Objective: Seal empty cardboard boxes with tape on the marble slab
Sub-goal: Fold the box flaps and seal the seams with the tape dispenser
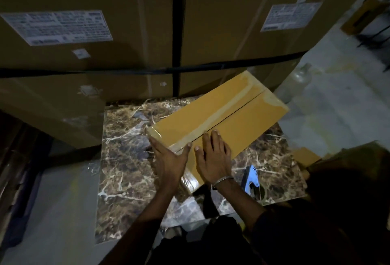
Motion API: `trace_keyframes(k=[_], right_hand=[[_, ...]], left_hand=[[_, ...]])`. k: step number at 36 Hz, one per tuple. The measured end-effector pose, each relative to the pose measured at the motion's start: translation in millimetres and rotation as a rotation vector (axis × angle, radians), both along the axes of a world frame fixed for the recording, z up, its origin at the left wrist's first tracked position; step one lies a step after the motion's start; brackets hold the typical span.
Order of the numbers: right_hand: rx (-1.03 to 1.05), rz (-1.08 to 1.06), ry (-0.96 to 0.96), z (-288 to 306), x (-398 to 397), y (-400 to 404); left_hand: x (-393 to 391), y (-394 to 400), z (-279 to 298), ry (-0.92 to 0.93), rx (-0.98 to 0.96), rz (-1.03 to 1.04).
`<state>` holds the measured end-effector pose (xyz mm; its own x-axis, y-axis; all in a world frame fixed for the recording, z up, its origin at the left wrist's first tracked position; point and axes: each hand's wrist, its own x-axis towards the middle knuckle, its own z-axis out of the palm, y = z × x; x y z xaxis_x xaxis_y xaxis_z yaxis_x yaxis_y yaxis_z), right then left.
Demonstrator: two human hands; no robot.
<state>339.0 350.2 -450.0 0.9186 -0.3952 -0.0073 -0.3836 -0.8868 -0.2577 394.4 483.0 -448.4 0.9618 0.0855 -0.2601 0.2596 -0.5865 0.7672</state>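
Two bare forearms reach up from the bottom of the view, and both hands lie flat on the near end of one cardboard box (219, 123). On the left hand (168, 159) the fingers are straight and pressed against the box's near left edge, with the thumb spread onto the top. Beside it, the right hand (213, 157) rests palm down on the top, fingers straight and together, their tips touching the strip of clear tape (213, 117) that runs along the centre seam. One metal bracelet (222, 181) circles the right wrist.

That single box lies slantwise on the brown veined marble slab (130, 159), its flaps closed, its far end reaching past the slab's far right corner. More tape shows glossy at both ends of the box.

One tape dispenser (252, 180) with a blue frame lies on the slab just right of the right wrist. Behind the slab stand two large cartons (84, 87), bound by black strapping (179, 32); two big white labels (59, 27) and a few small stickers show on them. One clear bottle (295, 83) stands on the pale floor (329, 100) to the right.
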Motion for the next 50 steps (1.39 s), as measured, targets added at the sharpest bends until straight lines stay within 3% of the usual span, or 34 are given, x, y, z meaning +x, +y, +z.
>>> trace_keyframes(k=[6,11,20,26,29,33,38,43,50], right_hand=[[-0.045,0.196,0.093,2,4,-28],[-0.012,0.288,0.132,-1,9,-93],[-0.094,0.064,0.167,9,67,-253],[0.014,-0.27,0.126,26,99,-331],[0.233,-0.362,0.158,27,110,-347],[0.269,-0.335,0.105,30,126,-328],[0.234,-0.221,0.037,51,135,-257],[0.271,-0.001,-0.009,48,148,-176],[0.424,0.282,0.086,48,143,-28]], left_hand=[[-10,-4,-11,0.068,0.003,0.144],[-15,-9,-10,0.009,-0.003,0.196],[-33,-38,4,-0.018,0.114,0.366],[-37,-46,16,0.101,0.118,0.47],[-38,-36,13,0.221,-0.02,0.49],[-42,-19,9,0.294,-0.258,0.541],[-75,24,23,0.284,-0.425,0.698],[-125,82,38,0.193,-0.467,0.864],[-224,185,52,0.066,-0.507,1.11]])
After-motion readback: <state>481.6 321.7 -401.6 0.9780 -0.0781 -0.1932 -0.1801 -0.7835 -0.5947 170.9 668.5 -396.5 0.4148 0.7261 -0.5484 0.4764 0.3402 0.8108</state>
